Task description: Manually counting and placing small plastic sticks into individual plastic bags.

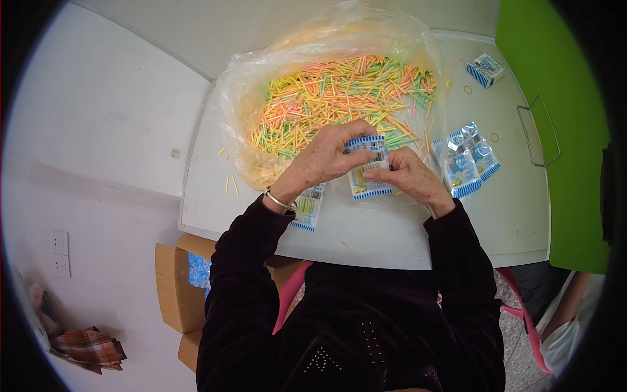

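Observation:
Both my hands grip a small blue-and-white packet (369, 178) above the table, just in front of a big clear plastic bag (238, 98). My left hand (328, 155) pinches its upper left part, the thumb lying across the front. From the right, my right hand (413, 176) holds the packet with its thumb on the front. Pastel sticks (339, 98) in yellow, pink and green fill the open bag. Under my left wrist lies another packet (307, 208), with coloured sticks showing through its window. Several blue-and-white packets (467, 160) lie to the right of my right hand.
A bundled packet stack (485, 70) sits at the far right, near rubber bands (494, 138). Loose sticks (232, 185) lie left of the bag. A green panel (555, 85) with a wire handle borders the right side. Below the table's left edge stands a cardboard box (179, 287) holding blue packets.

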